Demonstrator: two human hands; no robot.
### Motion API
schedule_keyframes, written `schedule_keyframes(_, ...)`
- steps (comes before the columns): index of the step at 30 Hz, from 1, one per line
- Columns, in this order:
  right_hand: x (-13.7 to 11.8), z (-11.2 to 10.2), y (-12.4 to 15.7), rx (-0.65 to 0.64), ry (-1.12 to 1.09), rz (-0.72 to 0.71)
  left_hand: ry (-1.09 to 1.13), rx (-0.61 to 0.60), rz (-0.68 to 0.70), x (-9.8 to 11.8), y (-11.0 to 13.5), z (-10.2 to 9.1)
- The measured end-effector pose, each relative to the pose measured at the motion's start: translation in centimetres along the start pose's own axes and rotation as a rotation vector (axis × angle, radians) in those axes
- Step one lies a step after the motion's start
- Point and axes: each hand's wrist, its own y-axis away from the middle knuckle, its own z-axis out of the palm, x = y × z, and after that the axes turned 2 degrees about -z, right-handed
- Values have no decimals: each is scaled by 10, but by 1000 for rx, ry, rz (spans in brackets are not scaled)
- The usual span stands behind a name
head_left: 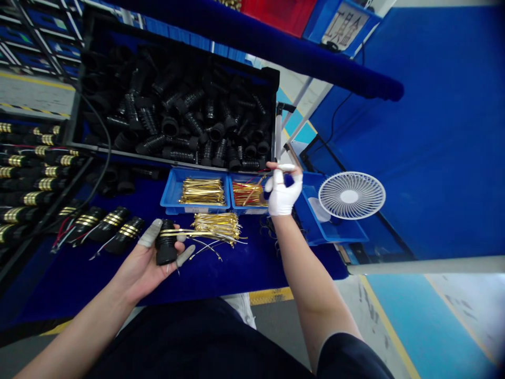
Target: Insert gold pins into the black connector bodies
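Note:
My left hand (148, 260), with grey covers on some fingertips, is closed around a black ribbed cylinder (167, 243). Brass strips (185, 232) stick out from that cylinder to the right, over a pile of brass strips with pale wires (216, 225) on the table. In a white glove, my right hand (284, 188) is raised over the right end of a blue tray of brass strips with red wires (246, 194). Its thumb and fingers are pinched together, and a thin strip seems to run from them; the glove partly hides it.
Behind stands a large black crate (272, 89) full of black ribbed parts. Another blue tray (169, 195) holds brass strips. Finished-looking cylinders with brass rings (115, 217) lie at left. A white round fan (351, 196) stands at right. A padded blue bar (315, 68) crosses above.

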Motion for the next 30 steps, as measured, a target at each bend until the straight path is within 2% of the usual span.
schedule_keyframes(2, -19, -1, -8, 15, -229, 180, -38, -25, 47, 0, 0, 3)
schedule_keyframes(5, -52, 4, -1, -122, -386, 330, -159, -38, 137, -3, 2, 10)
schedule_keyframes(7, -73, 12, 19, -204, -340, 327, -254, -12, 212, -6, 4, 15)
schedule_keyframes(10, -98, 30, 60, -480, -142, 269, -325, 6, 289, -13, 8, 22)
schedule_keyframes(13, -108, 47, 96, -731, -21, 259, -313, 10, 295, -18, 10, 26)
schedule_keyframes(15, -109, 56, 112, -804, -1, 284, -294, 21, 294, -21, 11, 27)
schedule_keyframes(18, -107, 65, 125, -813, 16, 295, -285, -5, 298, -23, 11, 25)
schedule_keyframes(20, -105, 67, 129, -800, 19, 301, -314, -8, 351, -23, 12, 23)
schedule_keyframes(23, -103, 69, 133, -808, -30, 335, -477, 33, 505, -23, 16, 19)
schedule_keyframes(26, -100, 68, 140, -824, -120, 398, -674, 9, 579, -21, 21, 20)
schedule_keyframes(28, -95, 67, 144, -790, -129, 402, -733, -9, 622, -21, 23, 21)
schedule_keyframes(30, -89, 64, 145, -720, -91, 357, -691, -5, 652, -19, 23, 23)
